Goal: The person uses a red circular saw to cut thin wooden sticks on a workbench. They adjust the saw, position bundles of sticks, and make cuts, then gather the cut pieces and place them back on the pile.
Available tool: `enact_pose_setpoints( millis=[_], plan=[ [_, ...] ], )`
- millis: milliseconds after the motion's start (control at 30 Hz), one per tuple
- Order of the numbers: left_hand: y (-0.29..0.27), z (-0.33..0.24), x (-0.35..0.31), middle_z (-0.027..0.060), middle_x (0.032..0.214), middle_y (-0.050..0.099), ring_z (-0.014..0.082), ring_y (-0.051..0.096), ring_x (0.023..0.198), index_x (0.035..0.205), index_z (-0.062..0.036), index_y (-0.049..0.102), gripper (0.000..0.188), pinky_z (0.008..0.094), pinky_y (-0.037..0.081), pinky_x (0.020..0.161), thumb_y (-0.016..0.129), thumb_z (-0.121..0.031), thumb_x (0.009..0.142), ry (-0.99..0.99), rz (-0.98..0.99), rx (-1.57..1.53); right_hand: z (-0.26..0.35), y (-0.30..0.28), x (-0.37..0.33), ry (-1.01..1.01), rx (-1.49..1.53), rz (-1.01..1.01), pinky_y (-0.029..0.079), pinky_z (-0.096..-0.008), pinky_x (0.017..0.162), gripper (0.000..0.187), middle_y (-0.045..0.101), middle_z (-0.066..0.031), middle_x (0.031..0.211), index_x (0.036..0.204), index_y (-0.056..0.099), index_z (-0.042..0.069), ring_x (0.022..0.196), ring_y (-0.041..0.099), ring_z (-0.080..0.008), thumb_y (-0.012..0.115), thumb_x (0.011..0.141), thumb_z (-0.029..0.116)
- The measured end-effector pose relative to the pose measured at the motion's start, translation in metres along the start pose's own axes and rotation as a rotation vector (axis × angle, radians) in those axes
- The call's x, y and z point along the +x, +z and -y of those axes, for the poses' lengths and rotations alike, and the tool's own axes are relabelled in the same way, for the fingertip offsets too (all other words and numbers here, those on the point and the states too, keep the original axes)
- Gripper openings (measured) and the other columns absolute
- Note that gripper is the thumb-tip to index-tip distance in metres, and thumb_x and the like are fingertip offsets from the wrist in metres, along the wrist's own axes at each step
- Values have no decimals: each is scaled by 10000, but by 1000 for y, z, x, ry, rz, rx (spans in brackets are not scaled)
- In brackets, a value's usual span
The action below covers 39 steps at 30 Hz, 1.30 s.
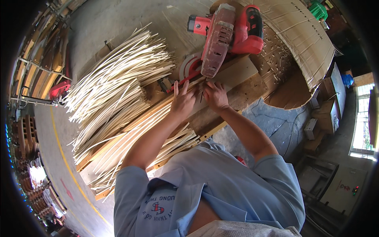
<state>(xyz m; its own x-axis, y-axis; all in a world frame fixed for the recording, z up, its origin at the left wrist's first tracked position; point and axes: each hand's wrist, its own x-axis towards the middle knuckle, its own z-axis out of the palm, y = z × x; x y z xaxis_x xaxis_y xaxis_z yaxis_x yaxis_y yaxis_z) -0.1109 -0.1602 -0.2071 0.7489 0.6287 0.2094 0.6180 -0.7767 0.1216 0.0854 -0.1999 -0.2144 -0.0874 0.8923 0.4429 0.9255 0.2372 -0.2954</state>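
A red miter saw with a dusty blade guard stands at the far side of a wooden bench. Just on the near side of the guard, my left hand rests at the wooden fence, two fingers stretched out and apart, with no held thing visible. My right hand is right of it, fingers curled down close to the guard's lower end. What those fingers grip is hidden. Between the hands a narrow dark slot shows in the saw's table. Long thin pale rods lie along the bench to the left of my hands.
A large pile of pale rods covers the left side. Short offcuts lie by a big cardboard sheet at right. Wood racks stand far left. Cables run over the floor; boxes stand right.
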Motion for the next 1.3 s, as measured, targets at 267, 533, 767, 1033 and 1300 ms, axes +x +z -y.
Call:
enact_pose_setpoints(
  millis=[267, 533, 767, 1033, 1300],
  plan=[
    [-12, -10, 7, 4, 1529, 537, 357, 325, 1525, 1421, -122, 639, 510, 733, 151, 1229, 545, -53, 924, 0, 100, 35, -57, -5, 28, 766, 529, 337, 554, -420, 592, 330, 721, -114, 789, 879, 715, 28, 658, 719, -243, 753, 915, 354],
    [-10, -9, 3, -37, 1595, 472, 360, 282, 1539, 1486, -150, 581, 525, 699, 215, 1214, 535, -99, 966, -50, 203, 84, -56, -3, 59, 767, 438, 805, 580, -353, 552, 430, 736, -92, 691, 739, 729, 23, 579, 727, -210, 793, 894, 420],
    [-11, -12, 3, -53, 1604, 457, 384, 365, 1461, 1481, -150, 588, 539, 631, 329, 1141, 569, -105, 944, -53, 179, 119, -50, -7, 65, 816, 367, 796, 601, -349, 592, 420, 759, -84, 717, 778, 751, 30, 630, 754, -187, 771, 910, 429],
    [-14, -13, 5, -15, 1581, 476, 401, 364, 1446, 1427, -89, 624, 473, 631, 345, 1133, 564, -112, 959, -36, 164, 52, -38, -23, 62, 800, 266, 806, 606, -347, 578, 576, 735, -94, 686, 785, 724, 0, 585, 736, -210, 813, 853, 565],
    [-10, -1, -1, -21, 1481, 593, 369, 446, 1350, 1339, -91, 690, 432, 521, 384, 1098, 582, -56, 922, 1, 27, -21, -32, -21, 70, 892, 229, 864, 610, -325, 620, 584, 760, -56, 723, 782, 748, 39, 615, 753, -184, 820, 822, 617]
  ],
)
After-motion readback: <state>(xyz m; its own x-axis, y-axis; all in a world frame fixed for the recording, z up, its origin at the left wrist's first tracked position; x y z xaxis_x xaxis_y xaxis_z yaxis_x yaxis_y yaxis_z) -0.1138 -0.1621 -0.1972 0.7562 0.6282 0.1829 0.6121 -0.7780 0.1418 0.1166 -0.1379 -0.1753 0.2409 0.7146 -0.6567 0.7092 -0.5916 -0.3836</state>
